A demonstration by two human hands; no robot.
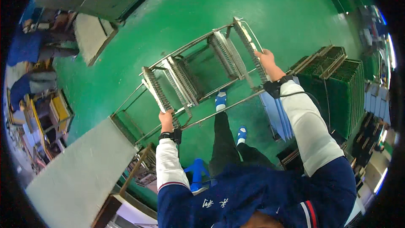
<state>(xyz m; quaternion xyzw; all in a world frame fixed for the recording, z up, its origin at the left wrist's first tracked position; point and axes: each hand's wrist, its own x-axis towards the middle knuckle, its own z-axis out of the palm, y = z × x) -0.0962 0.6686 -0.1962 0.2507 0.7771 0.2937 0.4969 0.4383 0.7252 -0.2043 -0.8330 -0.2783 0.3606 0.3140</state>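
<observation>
A metal rack (185, 82) with rows of slotted, comb-like bars stands in front of me, tilted across the view. My left hand (166, 120) is closed round the near end of its left slotted bar (155, 88). Farther to the right, my right hand (270, 64) grips the right slotted bar (249, 42), with the fingers wrapped over its outer side. Between these two, inner slotted bars (228, 55) run through the frame, and no panels show in them. One of my feet, in a blue and white shoe (220, 100), is close to the rack's lower rail.
Right of me stands a rack of dark green panels (348, 88), with light blue sheets (274, 114) beside it. A grey tabletop (88, 169) is at the lower left. Two people (31, 44) are at the far left, near a pale board (93, 38). The floor (291, 12) is green.
</observation>
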